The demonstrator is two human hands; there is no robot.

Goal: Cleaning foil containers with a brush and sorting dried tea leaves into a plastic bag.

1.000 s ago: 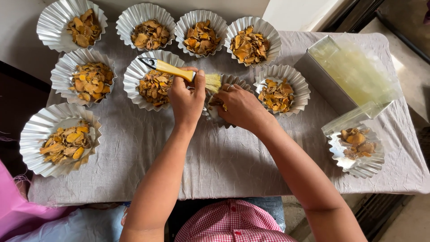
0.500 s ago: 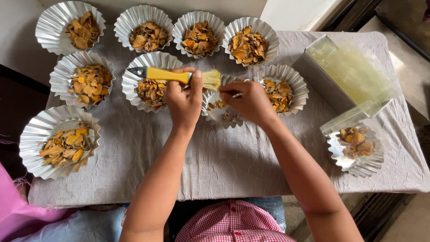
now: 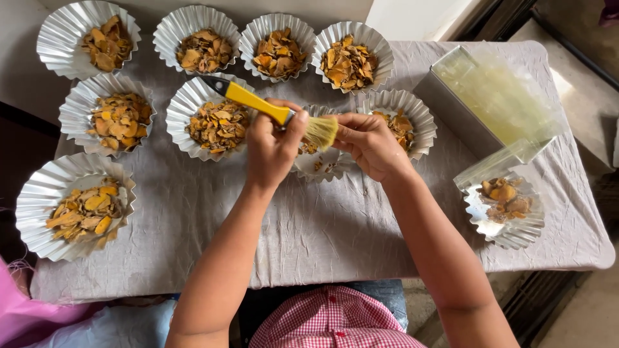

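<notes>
Head view: left hand [image 3: 271, 151] fingers clamped on the yellow-handled brush [image 3: 274, 115], bristles touching right hand [image 3: 371, 145]. Right fingers pinched together, possibly on a small piece, hard to see. Both above a fluted foil tray [image 3: 322, 164] on the desk [image 3: 322, 232].

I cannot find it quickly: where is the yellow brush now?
In the head view, the left hand holds the brush near the table's middle, bristles touching the right hand, above a nearly empty foil tray.
</notes>
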